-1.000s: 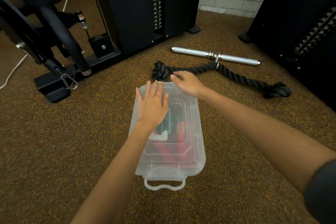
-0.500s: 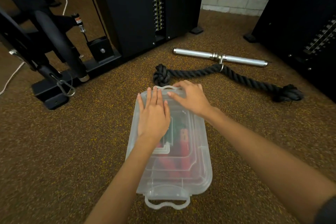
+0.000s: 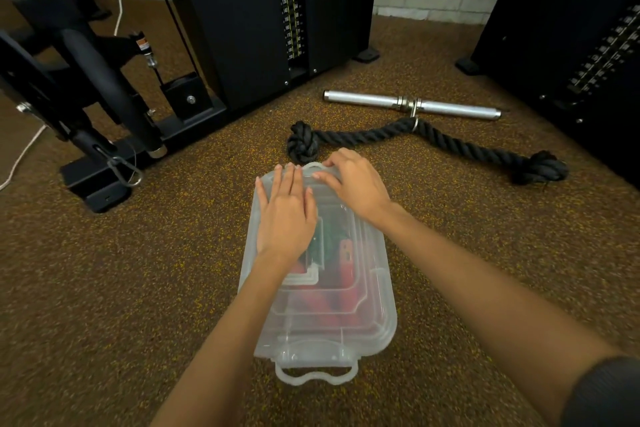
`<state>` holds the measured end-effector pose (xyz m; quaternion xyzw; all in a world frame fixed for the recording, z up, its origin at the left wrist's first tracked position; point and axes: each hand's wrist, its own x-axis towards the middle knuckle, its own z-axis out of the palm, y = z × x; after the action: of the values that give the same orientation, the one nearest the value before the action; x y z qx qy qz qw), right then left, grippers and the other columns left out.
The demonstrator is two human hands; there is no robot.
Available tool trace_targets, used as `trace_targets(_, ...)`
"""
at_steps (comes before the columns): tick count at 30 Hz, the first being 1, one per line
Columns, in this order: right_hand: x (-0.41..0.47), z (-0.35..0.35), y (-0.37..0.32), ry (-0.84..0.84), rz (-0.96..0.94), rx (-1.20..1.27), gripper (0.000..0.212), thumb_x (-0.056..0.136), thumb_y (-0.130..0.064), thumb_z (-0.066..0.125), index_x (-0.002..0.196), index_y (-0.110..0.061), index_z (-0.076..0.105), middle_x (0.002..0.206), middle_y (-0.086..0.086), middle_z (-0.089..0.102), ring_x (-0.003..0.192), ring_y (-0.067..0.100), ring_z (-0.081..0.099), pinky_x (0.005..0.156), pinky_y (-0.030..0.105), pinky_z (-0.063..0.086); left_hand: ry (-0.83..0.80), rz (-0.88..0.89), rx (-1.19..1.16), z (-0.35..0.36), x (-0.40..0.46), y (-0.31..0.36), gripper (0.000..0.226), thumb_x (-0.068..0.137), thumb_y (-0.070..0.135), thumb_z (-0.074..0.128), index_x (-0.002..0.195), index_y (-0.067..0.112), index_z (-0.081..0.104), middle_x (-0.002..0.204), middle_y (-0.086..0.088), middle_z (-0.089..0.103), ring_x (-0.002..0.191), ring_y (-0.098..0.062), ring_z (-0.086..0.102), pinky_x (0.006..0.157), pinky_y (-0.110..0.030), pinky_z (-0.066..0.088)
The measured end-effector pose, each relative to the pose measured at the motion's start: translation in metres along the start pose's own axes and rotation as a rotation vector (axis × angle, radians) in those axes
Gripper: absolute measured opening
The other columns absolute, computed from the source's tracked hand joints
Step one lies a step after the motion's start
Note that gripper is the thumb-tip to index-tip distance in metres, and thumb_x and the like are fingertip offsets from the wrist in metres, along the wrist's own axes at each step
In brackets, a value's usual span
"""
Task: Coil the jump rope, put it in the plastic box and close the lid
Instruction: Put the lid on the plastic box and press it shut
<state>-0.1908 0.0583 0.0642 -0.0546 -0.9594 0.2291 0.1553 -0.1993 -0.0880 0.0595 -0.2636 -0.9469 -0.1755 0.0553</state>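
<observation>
Here the lid (image 3: 346, 305) is pressed flat by the released left hand (image 3: 285, 218), while the far latch (image 3: 313, 167) is hooked by the right hand (image 3: 356, 184). Beneath the palms, the jump rope (image 3: 346, 260) is seen inside the plastic box (image 3: 251, 274). If bulging coils are trapped, the lid may be left unseated.

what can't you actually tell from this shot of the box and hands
- Head view: whether the far latch is snapped shut; the right hand covers part of it.
- Jump rope inside the plastic box: how it is coiled is blurred by the cloudy lid and hidden under the left hand.
- Numbers on the weight stack: too small to read.
</observation>
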Motion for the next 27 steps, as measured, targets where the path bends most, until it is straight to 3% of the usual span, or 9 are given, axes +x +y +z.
trace_targets(3, -0.011, 0.0, -0.004, -0.018, 0.01, -0.065, 0.035, 0.1, -0.029, 0.044, 0.122, -0.006, 0.059, 0.125, 0.012, 0.06, 0.119, 0.027, 0.053, 0.102, 0.041, 0.04, 0.003, 0.024, -0.145, -0.006, 0.001, -0.006, 0.044, 0.1, 0.016, 0.036, 0.142, 0.004, 0.035, 0.151, -0.013, 0.032, 0.145, -0.025, 0.017, 0.115, -0.047, -0.004)
trace_targets(6, -0.035, -0.003, -0.011, -0.063, 0.022, -0.1, 0.043, 0.102, -0.028, 0.034, 0.14, -0.01, 0.042, 0.15, 0.01, 0.039, 0.143, 0.024, 0.029, 0.117, 0.048, 0.018, -0.029, 0.091, -0.226, -0.017, -0.012, -0.012, 0.039, 0.097, 0.008, 0.042, 0.136, 0.007, 0.047, 0.145, -0.011, 0.044, 0.143, -0.024, 0.025, 0.116, -0.045, 0.0)
trace_targets(9, -0.066, -0.009, -0.02, -0.148, 0.021, -0.094, 0.047, 0.103, -0.029, 0.032, 0.147, -0.012, 0.031, 0.158, 0.006, 0.022, 0.148, 0.021, 0.011, 0.118, 0.05, 0.001, -0.083, 0.175, -0.164, -0.026, -0.045, -0.019, 0.04, 0.099, 0.017, 0.04, 0.138, 0.014, 0.046, 0.15, -0.005, 0.037, 0.144, -0.021, 0.018, 0.116, -0.042, -0.001)
trace_targets(12, -0.1, -0.013, -0.029, -0.16, -0.011, -0.076, 0.048, 0.102, -0.032, 0.031, 0.147, -0.014, 0.033, 0.158, 0.006, 0.023, 0.149, 0.021, 0.009, 0.117, 0.045, -0.008, -0.125, 0.236, -0.108, -0.035, -0.091, -0.023, 0.052, 0.097, 0.039, 0.024, 0.142, 0.018, 0.039, 0.15, 0.004, 0.034, 0.144, -0.011, 0.012, 0.115, -0.037, -0.009)
trace_targets(14, -0.124, -0.014, -0.036, -0.144, -0.046, -0.059, 0.051, 0.101, -0.039, 0.025, 0.144, -0.015, 0.039, 0.155, 0.004, 0.03, 0.148, 0.019, 0.013, 0.116, 0.043, -0.01, -0.12, 0.257, -0.079, -0.04, -0.123, -0.023, 0.055, 0.097, 0.042, 0.018, 0.143, 0.02, 0.036, 0.149, 0.009, 0.031, 0.143, -0.007, 0.011, 0.116, -0.038, -0.009)
trace_targets(18, -0.157, -0.016, -0.047, -0.146, -0.11, -0.043, 0.063, 0.094, -0.046, 0.015, 0.139, -0.014, 0.045, 0.147, 0.001, 0.045, 0.144, 0.015, 0.025, 0.12, 0.04, -0.004, -0.054, 0.258, -0.096, -0.04, -0.177, -0.023, 0.053, 0.099, 0.042, 0.023, 0.146, 0.019, 0.031, 0.154, 0.003, 0.027, 0.145, -0.013, 0.015, 0.116, -0.048, 0.003)
trace_targets(23, -0.181, -0.02, -0.05, -0.16, -0.173, -0.051, 0.058, 0.097, -0.046, 0.017, 0.136, -0.017, 0.05, 0.145, 0.001, 0.047, 0.142, 0.016, 0.032, 0.121, 0.043, 0.003, -0.066, 0.31, 0.005, -0.024, -0.218, -0.04, 0.087, 0.083, 0.067, 0.044, 0.15, 0.019, 0.014, 0.157, -0.002, 0.018, 0.146, -0.021, 0.009, 0.114, -0.053, 0.01)
trace_targets(27, -0.187, -0.02, -0.051, -0.154, -0.175, -0.057, 0.057, 0.099, -0.047, 0.016, 0.136, -0.019, 0.049, 0.146, -0.001, 0.045, 0.141, 0.014, 0.032, 0.121, 0.043, 0.003, 0.002, 0.296, 0.053, -0.014, -0.221, -0.04, 0.086, 0.085, 0.062, 0.046, 0.15, 0.019, 0.011, 0.155, -0.004, 0.022, 0.145, -0.024, 0.013, 0.112, -0.058, 0.015)
